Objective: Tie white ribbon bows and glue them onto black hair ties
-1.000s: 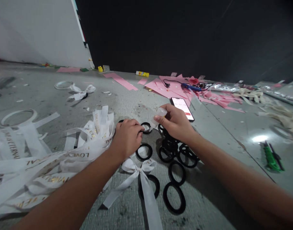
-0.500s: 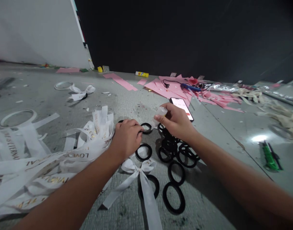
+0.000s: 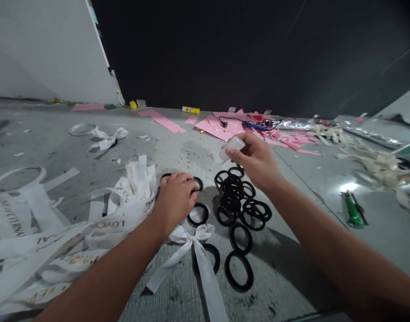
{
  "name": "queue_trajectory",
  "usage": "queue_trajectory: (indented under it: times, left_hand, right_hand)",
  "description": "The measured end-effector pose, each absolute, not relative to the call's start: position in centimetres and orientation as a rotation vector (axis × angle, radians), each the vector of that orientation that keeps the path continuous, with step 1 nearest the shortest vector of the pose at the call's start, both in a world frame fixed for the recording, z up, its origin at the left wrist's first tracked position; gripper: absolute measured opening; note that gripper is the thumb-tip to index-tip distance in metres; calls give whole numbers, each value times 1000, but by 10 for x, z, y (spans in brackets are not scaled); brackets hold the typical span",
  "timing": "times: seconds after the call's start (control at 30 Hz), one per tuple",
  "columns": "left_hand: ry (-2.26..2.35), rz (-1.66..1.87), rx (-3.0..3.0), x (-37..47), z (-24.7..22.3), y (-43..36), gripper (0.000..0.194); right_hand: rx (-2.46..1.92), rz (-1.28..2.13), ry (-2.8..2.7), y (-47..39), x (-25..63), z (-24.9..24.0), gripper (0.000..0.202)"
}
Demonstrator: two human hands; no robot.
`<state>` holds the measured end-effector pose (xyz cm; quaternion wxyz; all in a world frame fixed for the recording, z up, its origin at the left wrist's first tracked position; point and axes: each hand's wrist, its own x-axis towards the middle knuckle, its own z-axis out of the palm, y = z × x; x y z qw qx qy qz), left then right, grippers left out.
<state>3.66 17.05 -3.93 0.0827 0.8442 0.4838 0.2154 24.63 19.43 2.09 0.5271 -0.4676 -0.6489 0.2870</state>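
My left hand (image 3: 176, 194) is on the surface with its fingers curled and the fingertips on a black ring (image 3: 200, 183), which they partly cover. Another black ring (image 3: 165, 175) peeks out behind that hand. Raised in my right hand (image 3: 257, 158) is a small translucent white bottle (image 3: 234, 146), pinched between thumb and fingers and tilted down to the left. Beneath it lies a pile of black rings (image 3: 233, 188). Nearer to me, a white ribbon bow (image 3: 191, 239) rests partly over a black ring (image 3: 215, 264); one more black ring (image 3: 198, 214) lies just behind the bow.
Printed white ribbons (image 3: 107, 223) are heaped at left, near a white hoop (image 3: 19, 179). A finished-looking bow (image 3: 107, 138) sits farther back. Pink paper (image 3: 215, 127), a yellow tube (image 3: 190, 110) and a blue corded tool (image 3: 255, 126) lie by the dark panel. Green-handled cutters (image 3: 352, 210) are at right.
My right hand has lifted the bottle up and away from the rings. My left hand now covers more of the ring at its fingertips. The phone is no longer visible. The view has shifted slightly.
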Motion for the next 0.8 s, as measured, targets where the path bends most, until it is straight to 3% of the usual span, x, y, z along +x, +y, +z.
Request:
queue_trajectory:
  times: [0.17,0.4,0.5,0.63,0.8]
  left_hand:
    - [1489,751,2465,30,-29,171,19]
    - [1377,455,2639,16,-27,178,24]
    - [1386,414,2675,17,-29,178,17]
    - [1396,454,2716,22,-31,175,16]
    - [1401,529,2738,32,-33,173,15]
  right_hand:
    - [-991,787,-1196,185,276,16,19]
    - [-1075,869,-453,195,327,-1,16]
    - [-1203,931,-403,200,339,-5,23]
    - [-1233,941,-480,200,344,-11,13]
    - [-1286,892,-558,203,350,-21,18]
